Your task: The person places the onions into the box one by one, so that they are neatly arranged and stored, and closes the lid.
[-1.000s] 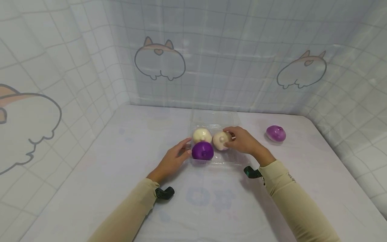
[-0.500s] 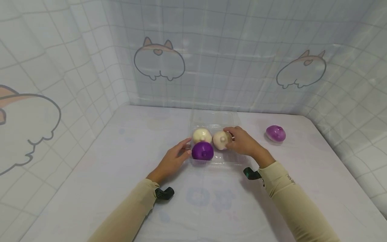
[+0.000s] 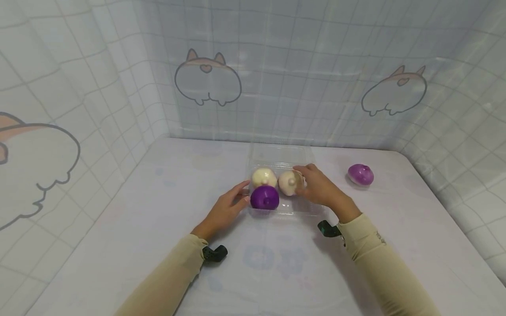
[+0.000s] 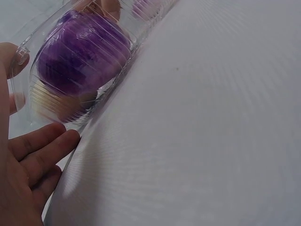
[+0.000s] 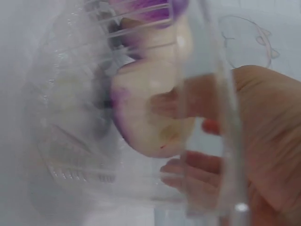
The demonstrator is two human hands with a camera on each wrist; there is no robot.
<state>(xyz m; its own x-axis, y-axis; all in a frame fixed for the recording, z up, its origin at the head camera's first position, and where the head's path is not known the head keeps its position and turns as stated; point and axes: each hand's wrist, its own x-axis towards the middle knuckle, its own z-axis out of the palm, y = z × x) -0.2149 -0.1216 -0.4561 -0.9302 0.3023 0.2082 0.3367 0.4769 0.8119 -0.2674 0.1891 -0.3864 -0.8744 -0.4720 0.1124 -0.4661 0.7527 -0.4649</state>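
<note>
A clear plastic clamshell box (image 3: 302, 206) lies with its lid raised at the back. Inside are a pale yellow onion (image 3: 264, 175) at the back left, a dark purple onion (image 3: 265, 197) in front of it, and a cream onion (image 3: 288, 183) with a purple tinge to the right. My right hand (image 3: 318, 185) holds the cream onion, thumb on its near side and fingers on the far side; in the right wrist view the box wall partly veils the thumb and the onion. My left hand (image 3: 226, 208) rests at the box's left side, fingers loosely extended, as the left wrist view confirms.
A lighter purple onion (image 3: 360, 174) lies on the white tablecloth (image 3: 261, 281) to the right of the box. Tiled-print curtains (image 3: 276, 87) with animal drawings close in the back and both sides. A dark wrist camera (image 3: 215, 253) sits on each sleeve.
The cream onion has turned slightly in the box, and my right hand's thumb has shifted a little to the right. My left hand and the other onions stay where they were.
</note>
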